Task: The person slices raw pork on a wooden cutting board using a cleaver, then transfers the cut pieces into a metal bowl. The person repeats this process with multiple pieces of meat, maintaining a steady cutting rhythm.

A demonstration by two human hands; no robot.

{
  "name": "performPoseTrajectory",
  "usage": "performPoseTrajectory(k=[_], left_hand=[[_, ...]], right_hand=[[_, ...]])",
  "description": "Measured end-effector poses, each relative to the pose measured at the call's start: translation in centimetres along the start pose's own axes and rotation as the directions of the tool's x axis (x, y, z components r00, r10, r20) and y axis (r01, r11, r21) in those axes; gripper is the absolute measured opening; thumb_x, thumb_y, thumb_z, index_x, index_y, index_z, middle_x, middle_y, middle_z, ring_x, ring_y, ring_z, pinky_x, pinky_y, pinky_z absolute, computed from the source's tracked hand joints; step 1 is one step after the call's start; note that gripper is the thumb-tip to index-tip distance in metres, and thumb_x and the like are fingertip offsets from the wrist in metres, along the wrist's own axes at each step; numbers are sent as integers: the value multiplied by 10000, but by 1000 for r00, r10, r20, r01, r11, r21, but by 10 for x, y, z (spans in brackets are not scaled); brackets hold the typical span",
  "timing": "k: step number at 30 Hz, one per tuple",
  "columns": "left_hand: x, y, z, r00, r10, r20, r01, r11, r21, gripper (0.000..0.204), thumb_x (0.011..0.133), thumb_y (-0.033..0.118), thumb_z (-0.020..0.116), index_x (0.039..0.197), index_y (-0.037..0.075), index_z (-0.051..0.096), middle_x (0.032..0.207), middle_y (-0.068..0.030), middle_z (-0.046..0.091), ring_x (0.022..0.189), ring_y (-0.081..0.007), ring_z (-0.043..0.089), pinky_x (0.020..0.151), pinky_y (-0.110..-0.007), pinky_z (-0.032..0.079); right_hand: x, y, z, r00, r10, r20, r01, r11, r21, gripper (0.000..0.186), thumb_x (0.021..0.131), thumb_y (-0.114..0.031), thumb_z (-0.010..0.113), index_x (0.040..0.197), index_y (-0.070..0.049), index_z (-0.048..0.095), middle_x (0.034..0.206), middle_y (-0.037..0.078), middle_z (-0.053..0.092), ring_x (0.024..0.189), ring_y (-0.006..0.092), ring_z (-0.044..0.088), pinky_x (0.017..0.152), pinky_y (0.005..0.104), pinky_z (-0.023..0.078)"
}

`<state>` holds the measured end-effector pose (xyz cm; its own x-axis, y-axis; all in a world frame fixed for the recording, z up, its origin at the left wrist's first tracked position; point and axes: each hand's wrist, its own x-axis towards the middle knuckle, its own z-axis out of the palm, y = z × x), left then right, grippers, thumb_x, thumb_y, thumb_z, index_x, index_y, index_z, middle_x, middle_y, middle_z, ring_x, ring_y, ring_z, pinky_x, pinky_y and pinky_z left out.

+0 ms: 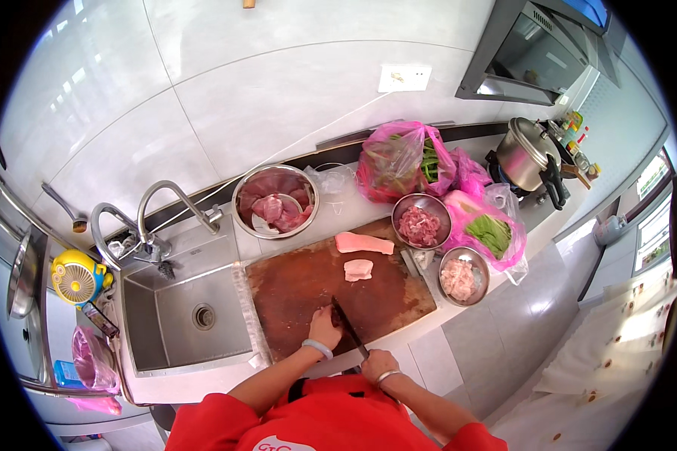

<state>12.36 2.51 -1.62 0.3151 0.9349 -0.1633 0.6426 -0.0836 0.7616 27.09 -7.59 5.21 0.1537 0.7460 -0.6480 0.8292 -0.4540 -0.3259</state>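
Observation:
My right hand (380, 366) is wrapped round the handle of a kitchen knife (347, 322), whose dark blade points away from me over the near part of a brown cutting board (297, 274). Close against the blade's left side, my left hand (325, 328) has its fingers curled down; anything under them is hidden. Farther up the board lie a long strip of pale pink meat (364, 243) and a smaller pale chunk of meat (358, 270). Beyond the board's far left corner, a large steel bowl (315, 199) holds big pieces of raw meat.
Right of the board stand a bowl of cut red meat (448, 223) and a bowl of pale pieces (485, 288). Pink bags of greens (387, 169) and a pressure cooker (520, 156) are behind. Left is a steel sink (169, 338) with a curved tap (143, 218).

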Motion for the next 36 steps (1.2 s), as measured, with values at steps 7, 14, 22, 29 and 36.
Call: performPoseTrajectory(k=[7, 14, 22, 29, 36], left_hand=[[-15, 37, -22, 976, 182, 116, -208, 937, 282, 785, 592, 152, 762, 1257, 10, 370, 1250, -202, 367, 1125, -409, 386, 937, -428, 389], [9, 22, 5, 973, 203, 113, -211, 975, 64, 606, 629, 96, 721, 1171, 40, 454, 1190, -194, 418, 1052, -377, 458, 901, -418, 415], [47, 48, 49, 978, 195, 80, -187, 977, -102, 417, 669, 95, 669, 1057, 41, 524, 962, -167, 554, 894, -331, 543, 797, -395, 460], [90, 101, 89, 937, 332, 107, -304, 928, -216, 524, 660, 98, 643, 1163, 48, 504, 1132, -185, 535, 1014, -334, 528, 859, -395, 442], [139, 130, 47, 936, 316, 153, -341, 923, 177, 127, 731, 129, 552, 751, 43, 642, 831, -173, 632, 800, -331, 596, 726, -426, 474]], right_hand=[[15, 39, -7, 983, -19, 181, -68, 882, 467, 240, 742, -192, 528, 656, 19, 602, 580, 137, 600, 509, 255, 602, 518, 370, 501], [17, 68, 1, 961, -107, 254, -130, 636, 760, 214, 755, -127, 592, 601, 19, 564, 505, 71, 528, 423, 174, 537, 422, 311, 447], [4, 86, -36, 979, -53, 198, -133, 568, 812, 272, 736, -178, 585, 551, 16, 540, 491, 93, 552, 414, 190, 564, 426, 302, 465], [17, 110, -65, 940, 145, -309, 19, 882, 470, 242, 742, -172, 520, 601, 19, 563, 469, 107, 550, 427, 201, 585, 460, 326, 496], [22, 130, -91, 960, 241, -139, -93, 750, 655, 232, 745, -180, 508, 651, 22, 574, 509, 119, 571, 448, 205, 599, 474, 323, 505]])
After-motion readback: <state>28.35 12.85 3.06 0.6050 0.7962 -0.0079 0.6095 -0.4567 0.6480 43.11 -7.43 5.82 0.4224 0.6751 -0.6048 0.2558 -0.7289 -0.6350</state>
